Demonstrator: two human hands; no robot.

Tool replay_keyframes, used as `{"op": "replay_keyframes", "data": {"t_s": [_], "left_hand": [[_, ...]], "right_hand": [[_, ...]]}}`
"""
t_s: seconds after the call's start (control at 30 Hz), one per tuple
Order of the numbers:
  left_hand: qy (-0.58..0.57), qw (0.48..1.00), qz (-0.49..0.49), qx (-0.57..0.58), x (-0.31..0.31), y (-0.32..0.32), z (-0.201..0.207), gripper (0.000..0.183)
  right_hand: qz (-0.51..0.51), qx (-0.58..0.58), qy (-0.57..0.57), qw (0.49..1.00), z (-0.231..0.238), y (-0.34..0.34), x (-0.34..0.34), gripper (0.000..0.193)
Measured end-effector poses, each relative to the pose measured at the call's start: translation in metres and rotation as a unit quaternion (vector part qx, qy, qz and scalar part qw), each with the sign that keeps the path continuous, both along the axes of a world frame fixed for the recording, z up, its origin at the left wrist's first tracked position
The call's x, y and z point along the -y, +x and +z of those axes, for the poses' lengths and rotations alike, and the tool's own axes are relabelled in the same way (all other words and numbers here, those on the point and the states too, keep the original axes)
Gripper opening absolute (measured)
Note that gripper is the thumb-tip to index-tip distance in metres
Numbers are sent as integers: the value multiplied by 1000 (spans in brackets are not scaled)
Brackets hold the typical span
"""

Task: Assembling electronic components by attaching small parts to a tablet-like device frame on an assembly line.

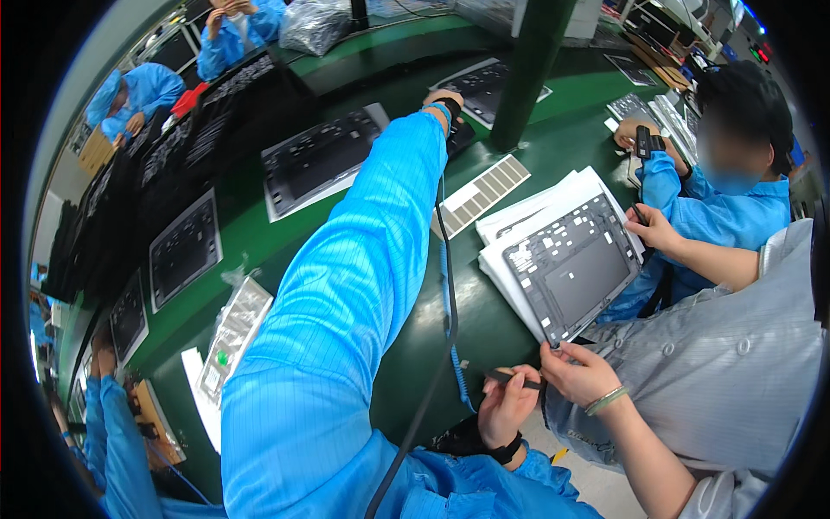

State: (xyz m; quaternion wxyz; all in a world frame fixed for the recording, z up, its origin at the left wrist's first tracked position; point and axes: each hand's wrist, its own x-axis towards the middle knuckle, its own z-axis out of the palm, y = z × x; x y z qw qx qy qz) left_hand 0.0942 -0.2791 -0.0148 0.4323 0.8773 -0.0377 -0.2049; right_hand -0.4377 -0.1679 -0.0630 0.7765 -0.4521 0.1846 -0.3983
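Observation:
My left arm, in a blue sleeve, stretches far over the green table. At its end my left hand (445,97) is beside a dark tablet-like housing (486,92); its fingers are mostly hidden, so I cannot tell what they do. Close to my body, my right hand (508,410) is closed around a slim black tool (516,379). Just right of it, a hand in a bracelet (581,378) holds the lower corner of another dark housing (577,264) dotted with white pieces. That person's other hand (657,230) grips a thin black tool near its right edge.
A green post (529,73) rises behind the housings. White sheets (506,251) lie under the nearest one, beside a strip of grey pads (484,192). More housings (320,160) line the table (424,363). A black cable (451,303) hangs across. Co-workers sit around.

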Motion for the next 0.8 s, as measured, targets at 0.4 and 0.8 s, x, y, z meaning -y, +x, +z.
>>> {"op": "replay_keyframes", "data": {"t_s": [0.4,0.8], "left_hand": [[266,902,-72,334,-15,65,-23,30],[576,612,-79,536,-381,-98,152,27]], "right_hand": [[84,32,79,993,2,-6,0,19],[206,128,-35,969,51,-27,-13,19]]}}
